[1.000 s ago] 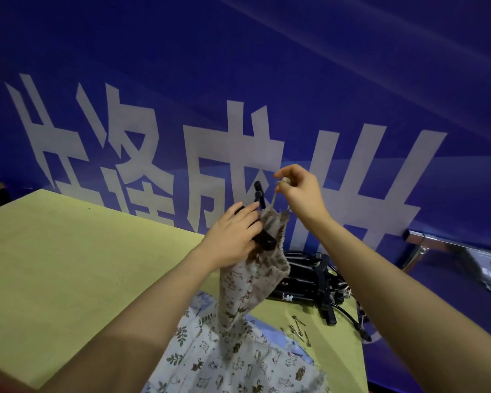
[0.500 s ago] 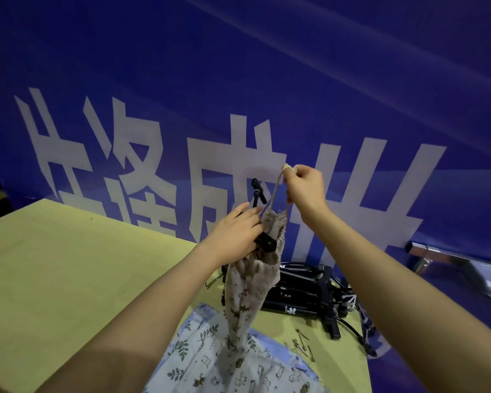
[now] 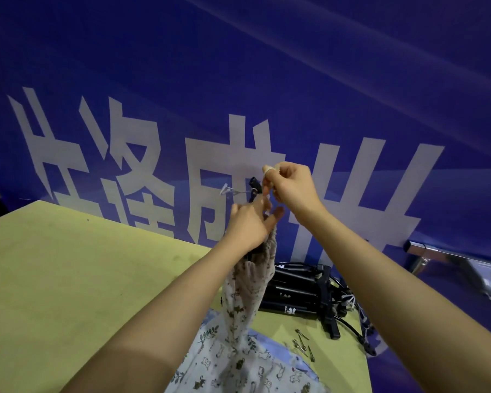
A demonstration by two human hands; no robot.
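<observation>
The cloth (image 3: pixel 253 282), a printed piece with a gathered top, is held up in the air above the table (image 3: pixel 68 279), close to the blue banner (image 3: pixel 352 80). Its lower part hangs down and lies on the table in front of the person. The left grip (image 3: pixel 248 226) is closed around the gathered top, with its fingers reaching upward. The right grip (image 3: pixel 291 188) is just above it, nearly touching. Its fingertips are pressed together on the thin cord (image 3: pixel 240 191), beside the black stopper (image 3: pixel 254 184). One free end of the cord sticks out to the left.

I think the main danger is the cord. It is thin, and only the fingertips hold it, so a strong pull may make it slip out of the pinch. If the stopper then slides toward the free end, it may come off and fall. The end of the cord may also go back inside the hem, where it is difficult to catch again. The hands cover the place where the cord enters the cloth, so I cannot tell how much of it is inside.

A second danger is the left hold. If it loosens while the right grip pulls, the gathered top can open, or the cloth can drop. The tripod (image 3: pixel 295 293) lies just behind the hanging cloth, and small metal clips (image 3: pixel 302 343) lie beside its lower part. A falling or swinging cloth could catch on them or push the clips off the table.
</observation>
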